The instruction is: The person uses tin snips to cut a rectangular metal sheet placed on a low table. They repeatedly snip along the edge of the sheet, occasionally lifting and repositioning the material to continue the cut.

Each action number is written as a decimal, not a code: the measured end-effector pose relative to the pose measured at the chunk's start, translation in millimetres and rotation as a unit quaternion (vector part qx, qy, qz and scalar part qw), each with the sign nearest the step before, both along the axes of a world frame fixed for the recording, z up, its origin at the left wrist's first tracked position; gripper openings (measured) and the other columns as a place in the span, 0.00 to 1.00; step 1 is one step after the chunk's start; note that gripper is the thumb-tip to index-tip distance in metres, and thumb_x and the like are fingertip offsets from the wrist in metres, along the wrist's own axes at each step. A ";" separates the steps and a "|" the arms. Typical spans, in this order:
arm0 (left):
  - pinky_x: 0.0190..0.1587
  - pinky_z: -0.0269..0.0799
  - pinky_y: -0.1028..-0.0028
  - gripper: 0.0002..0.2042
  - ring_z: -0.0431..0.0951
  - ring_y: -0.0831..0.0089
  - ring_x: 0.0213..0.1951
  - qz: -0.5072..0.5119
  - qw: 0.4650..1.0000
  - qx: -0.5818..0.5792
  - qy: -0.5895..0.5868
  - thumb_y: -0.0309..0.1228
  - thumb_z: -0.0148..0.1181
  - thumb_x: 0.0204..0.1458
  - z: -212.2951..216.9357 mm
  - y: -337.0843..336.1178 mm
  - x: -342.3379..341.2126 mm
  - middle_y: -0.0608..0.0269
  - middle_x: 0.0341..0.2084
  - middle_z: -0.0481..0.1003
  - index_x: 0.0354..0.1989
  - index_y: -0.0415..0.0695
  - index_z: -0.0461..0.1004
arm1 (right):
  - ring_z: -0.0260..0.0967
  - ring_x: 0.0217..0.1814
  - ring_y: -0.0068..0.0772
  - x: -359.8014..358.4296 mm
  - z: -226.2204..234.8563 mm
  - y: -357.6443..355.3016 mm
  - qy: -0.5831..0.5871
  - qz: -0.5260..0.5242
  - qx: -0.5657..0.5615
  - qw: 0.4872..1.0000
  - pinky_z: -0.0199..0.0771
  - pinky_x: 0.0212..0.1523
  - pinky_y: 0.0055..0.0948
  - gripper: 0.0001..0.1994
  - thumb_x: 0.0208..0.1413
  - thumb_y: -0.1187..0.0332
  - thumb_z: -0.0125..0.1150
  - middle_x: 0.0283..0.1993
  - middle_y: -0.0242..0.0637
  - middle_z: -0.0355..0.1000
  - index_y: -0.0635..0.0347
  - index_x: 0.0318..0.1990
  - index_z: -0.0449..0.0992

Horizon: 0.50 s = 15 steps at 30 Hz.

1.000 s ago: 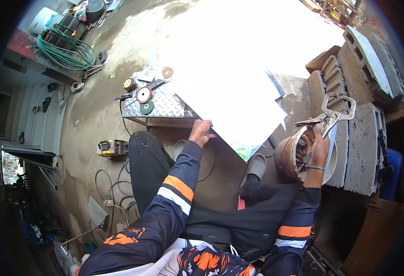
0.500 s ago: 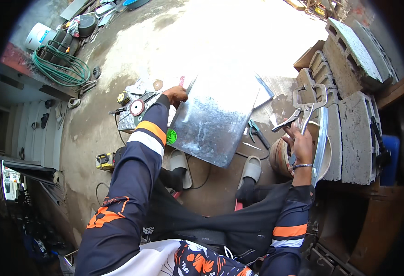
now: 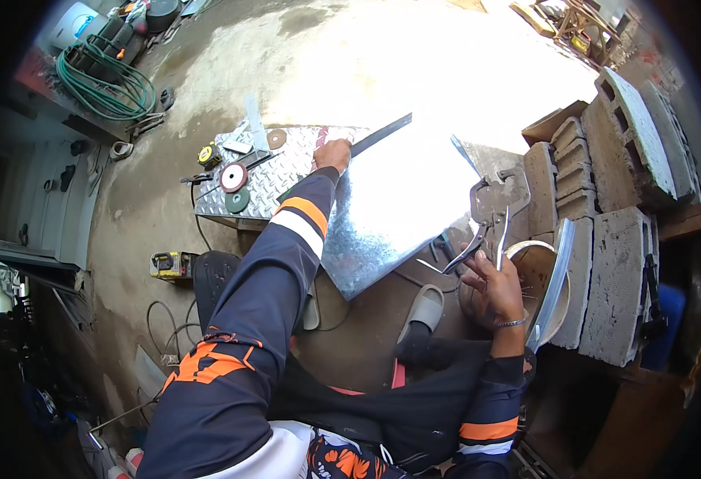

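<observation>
A shiny galvanized metal sheet (image 3: pixel 370 231) lies tilted in front of me, its far part washed out by glare. My left hand (image 3: pixel 333 155) is closed at the sheet's left edge, beside a narrow dark metal strip (image 3: pixel 382 135); whether the strip is part of the sheet I cannot tell. My right hand (image 3: pixel 494 287) holds a locking C-clamp (image 3: pixel 478 227) by its spread handles, its jaws pointing away from me near the sheet's right side. Behind the left hand shows a red-pink piece (image 3: pixel 321 136).
On the left, a diamond-plate surface (image 3: pixel 275 180) bears a tape measure (image 3: pixel 208 156) and grinding discs (image 3: pixel 233 178). Concrete blocks (image 3: pixel 614 279) stack up at the right, beside a round bucket (image 3: pixel 554 279). A green hose (image 3: pixel 103 88) lies coiled far left; a yellow box (image 3: pixel 172 266) sits nearer.
The sheet has swung clockwise, with my left hand on its edge moving right. My right hand has brought the C-clamp left and lower in view, closer to the sheet. The view has shifted.
</observation>
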<state>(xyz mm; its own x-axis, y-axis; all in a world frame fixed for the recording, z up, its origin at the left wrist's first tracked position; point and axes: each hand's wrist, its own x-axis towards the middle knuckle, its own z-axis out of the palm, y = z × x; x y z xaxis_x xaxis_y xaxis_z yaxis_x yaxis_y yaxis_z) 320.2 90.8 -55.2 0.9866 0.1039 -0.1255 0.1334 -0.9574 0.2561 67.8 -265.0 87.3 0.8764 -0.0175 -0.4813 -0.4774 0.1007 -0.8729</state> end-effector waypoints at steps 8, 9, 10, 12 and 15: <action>0.57 0.67 0.47 0.29 0.72 0.47 0.59 0.052 0.999 -0.011 0.008 0.42 0.70 0.49 22.3 70.7 -69.1 0.49 0.53 0.74 0.59 0.48 0.70 | 0.72 0.51 0.25 -9.7 6.5 15.5 0.014 0.098 -0.055 0.994 0.79 0.42 0.30 0.20 0.64 0.65 0.58 0.56 0.33 0.75 0.59 0.61 0.73; 0.58 0.67 0.49 0.31 0.72 0.47 0.59 0.071 0.997 0.003 0.041 0.44 0.70 0.48 25.8 84.0 -76.0 0.47 0.55 0.73 0.61 0.47 0.69 | 0.72 0.51 0.25 -14.0 7.1 17.6 0.016 0.109 -0.058 0.992 0.80 0.42 0.31 0.19 0.64 0.64 0.58 0.55 0.33 0.75 0.59 0.61 0.73; 0.60 0.68 0.52 0.34 0.71 0.48 0.60 0.090 0.993 0.017 0.070 0.46 0.70 0.48 32.1 98.2 -81.4 0.45 0.56 0.73 0.62 0.45 0.68 | 0.72 0.50 0.25 -17.4 9.2 20.0 0.014 0.121 -0.061 0.991 0.80 0.42 0.31 0.19 0.64 0.64 0.58 0.55 0.32 0.75 0.59 0.60 0.74; 0.60 0.68 0.57 0.33 0.72 0.51 0.60 0.066 0.989 -0.027 0.129 0.47 0.69 0.47 21.8 165.6 -83.5 0.43 0.56 0.73 0.60 0.41 0.70 | 0.72 0.48 0.25 -23.6 9.5 31.7 0.034 0.193 -0.081 0.977 0.79 0.43 0.32 0.18 0.63 0.64 0.59 0.51 0.32 0.75 0.59 0.59 0.74; 0.60 0.69 0.60 0.32 0.73 0.50 0.58 -0.085 0.980 0.062 0.170 0.47 0.67 0.50 36.5 169.0 -81.7 0.42 0.55 0.74 0.59 0.39 0.71 | 0.71 0.41 0.23 -40.1 -7.5 27.6 0.066 0.277 -0.120 0.951 0.76 0.38 0.28 0.13 0.63 0.66 0.59 0.41 0.30 0.74 0.61 0.51 0.77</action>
<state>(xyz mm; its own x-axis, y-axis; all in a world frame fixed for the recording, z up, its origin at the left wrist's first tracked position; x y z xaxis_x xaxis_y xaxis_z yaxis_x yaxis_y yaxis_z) 238.4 259.8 -18.6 0.8943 -0.0227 -0.4469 0.0269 -0.9942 0.1044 27.7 -237.4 79.8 0.7155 0.3053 -0.6284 -0.5062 -0.3933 -0.7675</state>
